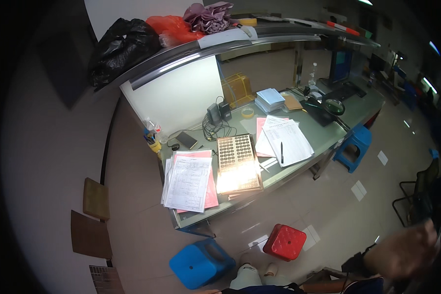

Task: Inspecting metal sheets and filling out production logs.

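Note:
My right hand [402, 250] is raised at the lower right, away from the desk, with a dark band or cuff at the wrist. It is smeared by motion, and its fingers cannot be made out. Of my left hand [209, 292] only a sliver of skin shows at the lower edge, its fingers out of sight. On the desk ahead lies a stack of copper-coloured panels [239, 164] with rows of dark patterns. Printed sheets [188, 183] on pink paper lie left of it. To its right are more papers [289, 142] with a black pen [281, 153] on top.
A blue stool [201, 264] and a red stool [285, 242] stand before the desk; another blue stool [353, 148] is at its right. Cables [218, 128], a phone-like device [186, 140], a magnifier [334, 107] and a monitor [340, 64] are on the desk. Bags [125, 49] sit on the shelf.

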`<control>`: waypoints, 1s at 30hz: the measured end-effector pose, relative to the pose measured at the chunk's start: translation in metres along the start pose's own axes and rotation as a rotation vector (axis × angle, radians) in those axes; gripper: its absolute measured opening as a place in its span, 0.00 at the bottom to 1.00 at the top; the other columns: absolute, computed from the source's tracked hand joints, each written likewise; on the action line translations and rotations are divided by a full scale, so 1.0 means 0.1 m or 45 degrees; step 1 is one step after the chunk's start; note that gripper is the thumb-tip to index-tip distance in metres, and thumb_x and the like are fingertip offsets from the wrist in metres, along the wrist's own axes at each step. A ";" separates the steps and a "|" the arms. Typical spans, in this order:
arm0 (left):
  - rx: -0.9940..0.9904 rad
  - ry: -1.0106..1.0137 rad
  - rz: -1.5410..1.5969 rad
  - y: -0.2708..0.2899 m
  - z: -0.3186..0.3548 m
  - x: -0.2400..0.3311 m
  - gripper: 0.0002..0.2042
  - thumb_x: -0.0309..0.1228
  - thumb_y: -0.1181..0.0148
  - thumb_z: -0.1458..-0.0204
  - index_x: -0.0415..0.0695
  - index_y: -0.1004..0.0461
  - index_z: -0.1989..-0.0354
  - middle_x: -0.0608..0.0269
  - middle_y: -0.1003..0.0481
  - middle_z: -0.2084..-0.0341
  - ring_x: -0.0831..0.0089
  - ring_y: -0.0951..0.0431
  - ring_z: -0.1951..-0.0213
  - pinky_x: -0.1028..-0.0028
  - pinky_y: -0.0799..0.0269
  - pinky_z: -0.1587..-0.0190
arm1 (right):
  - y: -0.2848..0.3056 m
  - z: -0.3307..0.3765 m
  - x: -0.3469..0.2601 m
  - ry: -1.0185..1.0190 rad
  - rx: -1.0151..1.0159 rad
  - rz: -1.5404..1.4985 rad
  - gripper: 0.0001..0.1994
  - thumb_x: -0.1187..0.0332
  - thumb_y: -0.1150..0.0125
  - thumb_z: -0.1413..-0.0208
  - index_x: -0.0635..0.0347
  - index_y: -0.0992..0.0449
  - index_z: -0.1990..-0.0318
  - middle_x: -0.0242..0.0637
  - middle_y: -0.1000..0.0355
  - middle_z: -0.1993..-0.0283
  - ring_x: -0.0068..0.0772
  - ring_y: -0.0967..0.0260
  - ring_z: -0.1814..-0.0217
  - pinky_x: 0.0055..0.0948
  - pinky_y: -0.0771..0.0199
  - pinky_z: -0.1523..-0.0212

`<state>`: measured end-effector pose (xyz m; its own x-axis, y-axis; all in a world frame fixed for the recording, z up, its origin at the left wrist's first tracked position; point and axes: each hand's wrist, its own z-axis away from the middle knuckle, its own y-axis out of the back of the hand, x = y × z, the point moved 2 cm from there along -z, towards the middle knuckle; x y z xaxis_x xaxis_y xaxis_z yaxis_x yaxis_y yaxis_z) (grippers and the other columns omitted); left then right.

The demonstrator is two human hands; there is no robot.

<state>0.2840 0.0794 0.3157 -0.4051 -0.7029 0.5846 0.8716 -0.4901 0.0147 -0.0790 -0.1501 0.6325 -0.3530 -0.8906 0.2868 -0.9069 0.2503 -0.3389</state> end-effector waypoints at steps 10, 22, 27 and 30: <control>0.525 -0.345 0.150 0.17 -0.33 -0.45 0.16 0.38 0.54 0.43 0.39 0.30 0.54 0.52 0.27 0.61 0.67 0.27 0.59 0.70 0.32 0.57 | -0.93 3.00 0.46 -1.668 -1.697 -0.280 0.17 0.75 0.52 0.47 0.61 0.34 0.47 0.43 0.28 0.59 0.31 0.28 0.65 0.26 0.29 0.62; 1.063 -0.530 0.567 0.58 -1.53 -1.28 0.13 0.34 0.54 0.43 0.39 0.28 0.57 0.59 0.25 0.66 0.73 0.27 0.64 0.71 0.31 0.60 | -1.57 4.99 0.43 -2.701 -1.708 -0.183 0.33 0.57 0.45 0.45 0.63 0.50 0.38 0.47 0.39 0.47 0.36 0.34 0.50 0.34 0.28 0.58; 1.239 -0.056 1.429 -0.08 -2.16 -2.03 0.14 0.35 0.55 0.43 0.41 0.30 0.55 0.59 0.25 0.69 0.73 0.26 0.67 0.74 0.30 0.65 | -1.78 5.51 0.69 -2.617 -1.697 0.001 0.24 0.55 0.44 0.46 0.67 0.39 0.52 0.35 0.33 0.66 0.25 0.32 0.66 0.24 0.30 0.72; 1.355 0.065 1.920 -0.68 -2.61 -2.46 0.17 0.37 0.54 0.44 0.43 0.33 0.50 0.58 0.26 0.68 0.67 0.26 0.65 0.70 0.30 0.62 | -1.72 5.79 0.68 -2.659 -1.568 -0.156 0.18 0.57 0.50 0.42 0.64 0.36 0.54 0.29 0.34 0.69 0.19 0.37 0.74 0.21 0.34 0.73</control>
<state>0.2517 0.1511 -0.0406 0.7997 -0.2057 0.5640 0.2349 0.9718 0.0213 0.1858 -0.4732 0.1916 -0.4176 0.2230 -0.8809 -0.8342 -0.4784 0.2743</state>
